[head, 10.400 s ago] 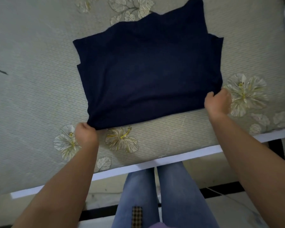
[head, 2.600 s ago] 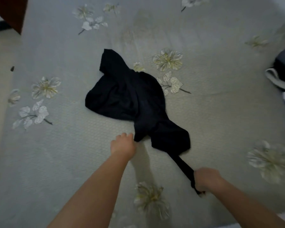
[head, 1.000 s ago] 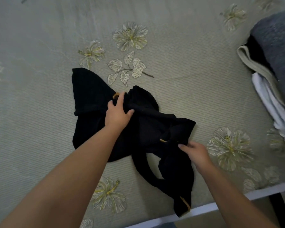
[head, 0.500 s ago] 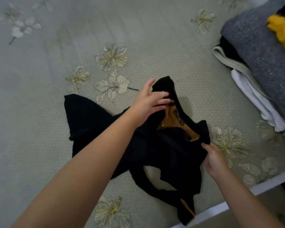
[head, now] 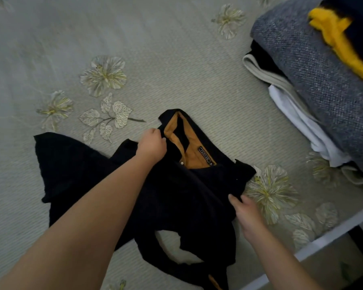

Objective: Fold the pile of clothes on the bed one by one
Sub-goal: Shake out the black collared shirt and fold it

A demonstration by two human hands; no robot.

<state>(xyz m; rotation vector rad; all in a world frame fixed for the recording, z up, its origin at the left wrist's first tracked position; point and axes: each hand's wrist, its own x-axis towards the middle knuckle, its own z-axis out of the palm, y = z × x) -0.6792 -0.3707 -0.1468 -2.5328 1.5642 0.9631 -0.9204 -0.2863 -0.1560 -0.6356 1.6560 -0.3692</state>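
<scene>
Crumpled shirt (head: pixel 176 197) on the bed (head: pixel 176 59), under both hands: left hand (head: pixel 152 146) at its collar, right hand (head: pixel 246 212) on its near right edge. Stack of folded clothes (head: pixel 314 84) lying far right of right hand.

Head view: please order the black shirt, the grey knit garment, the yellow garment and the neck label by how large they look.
1. black shirt
2. grey knit garment, cut off by the frame
3. yellow garment, also cut off
4. neck label
</scene>
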